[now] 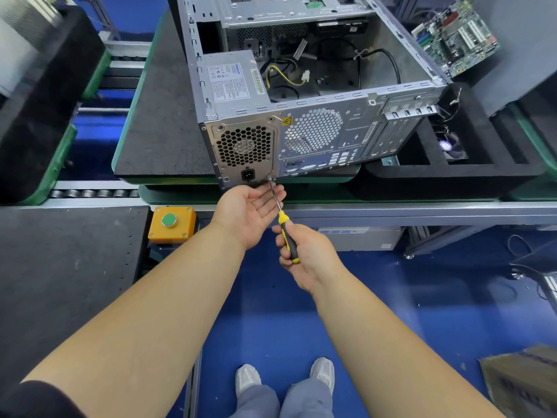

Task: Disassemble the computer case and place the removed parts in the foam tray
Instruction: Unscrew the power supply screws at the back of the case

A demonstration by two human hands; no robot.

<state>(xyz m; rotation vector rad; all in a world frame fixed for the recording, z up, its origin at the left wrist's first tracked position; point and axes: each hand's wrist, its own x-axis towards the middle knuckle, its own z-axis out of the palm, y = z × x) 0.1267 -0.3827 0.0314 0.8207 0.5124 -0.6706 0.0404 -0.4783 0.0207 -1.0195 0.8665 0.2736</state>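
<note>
Here the computer case (304,95) is seen lying on its side on a dark mat (159,116) of the table, open side up, with its long axis running from 6 o'clock to 12 o'clock and its rear panel turned toward the person. The far end of the case is cut off by the upper edge of the view. The power supply (232,82) is seated in the near left corner of the case, its honeycomb grille and power socket facing 6 o'clock. Loose cables (286,75), black and yellow, are seen on the case floor.

A screwdriver (283,224) with a yellow and black handle is gripped by the right hand (304,251), fingers curled round the handle. Its shaft is pointed toward 12 o'clock, slightly tilted left, and its tip is set at the lower right corner of the power supply plate; the screw itself is too small to make out. The left hand (250,209) is held palm up, fingers relaxed and nearly straight, just under the shaft and the case edge; nothing is held in it.

At 3 o'clock of the case, a black foam tray (482,164) is placed just beside it, with a small fan (449,146) lying in one compartment. A motherboard (455,34) is seen at 1 o'clock, partly hidden. A yellow box with a green button (170,223) is mounted at 9 o'clock of the hands.
</note>
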